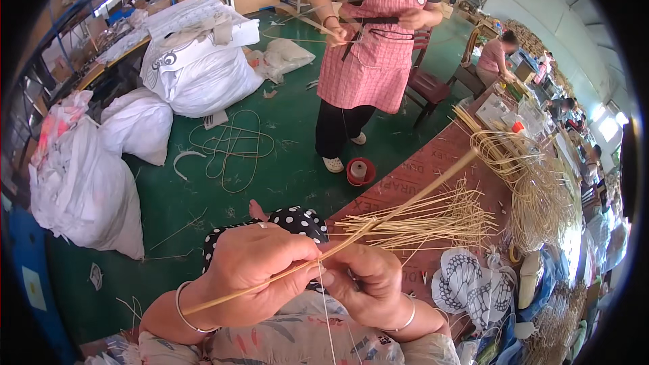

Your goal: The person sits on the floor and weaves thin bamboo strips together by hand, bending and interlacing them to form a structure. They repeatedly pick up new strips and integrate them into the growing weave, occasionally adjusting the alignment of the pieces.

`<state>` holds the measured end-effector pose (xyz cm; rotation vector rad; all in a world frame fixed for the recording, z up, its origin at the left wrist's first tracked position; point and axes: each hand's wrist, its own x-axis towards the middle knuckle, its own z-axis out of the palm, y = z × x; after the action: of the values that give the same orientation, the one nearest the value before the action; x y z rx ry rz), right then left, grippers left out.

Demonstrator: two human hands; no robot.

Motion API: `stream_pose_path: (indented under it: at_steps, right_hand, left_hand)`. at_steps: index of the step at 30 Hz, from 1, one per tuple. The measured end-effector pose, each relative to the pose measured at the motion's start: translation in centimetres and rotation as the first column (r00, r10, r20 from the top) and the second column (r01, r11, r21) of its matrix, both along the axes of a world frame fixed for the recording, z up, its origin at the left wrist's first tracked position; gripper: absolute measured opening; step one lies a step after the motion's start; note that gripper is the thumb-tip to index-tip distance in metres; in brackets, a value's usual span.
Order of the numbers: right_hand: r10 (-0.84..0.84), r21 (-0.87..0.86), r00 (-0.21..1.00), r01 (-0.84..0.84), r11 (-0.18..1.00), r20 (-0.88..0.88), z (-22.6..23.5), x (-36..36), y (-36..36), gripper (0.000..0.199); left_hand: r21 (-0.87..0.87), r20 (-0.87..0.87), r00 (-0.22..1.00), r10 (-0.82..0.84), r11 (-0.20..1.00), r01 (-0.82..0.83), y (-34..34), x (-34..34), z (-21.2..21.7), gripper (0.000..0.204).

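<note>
Close in front of my body, my left hand [260,270] pinches a long bamboo strip [424,190], which slants from my left wrist up toward the far right. My right hand [365,280] meets it at the strip, thumb and forefinger closed together. A thin white thread [328,328] hangs down from between the fingertips of both hands. Whether it is wound around the strip is too small to tell. Beyond my right hand, a spread of thin bamboo sticks [449,223] lies on the reddish-brown table [399,196]. Each of my wrists wears a bangle.
A co-worker in a pink checked apron [368,61] stands ahead, handling thin strips. White stuffed sacks [84,182] line the left. On the green floor lie a loop of cord [236,155] and a red bucket [360,172]. White-and-black patterned cloth pieces [473,287] and coiled strips [544,209] lie right.
</note>
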<state>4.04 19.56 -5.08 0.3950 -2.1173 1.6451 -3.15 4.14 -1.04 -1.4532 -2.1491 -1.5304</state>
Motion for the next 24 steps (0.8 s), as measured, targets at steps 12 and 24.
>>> stream_pose_path:
  at_steps: [12, 24]
  right_hand:
    - [0.163, 0.113, 0.972, -0.145, 0.983, -0.172, 1.1, 0.6, -0.1, 0.025]
    - [0.314, -0.408, 0.949, -0.275, 0.871, 0.032, -0.5, -2.0, 3.1, 0.027]
  left_hand:
    - [-0.023, 0.001, 0.994, -0.113, 0.993, 0.113, -1.2, 0.2, -1.1, 0.010]
    - [0.058, 0.658, 0.685, -0.313, 0.928, 0.368, -2.4, -0.2, -0.8, 0.013]
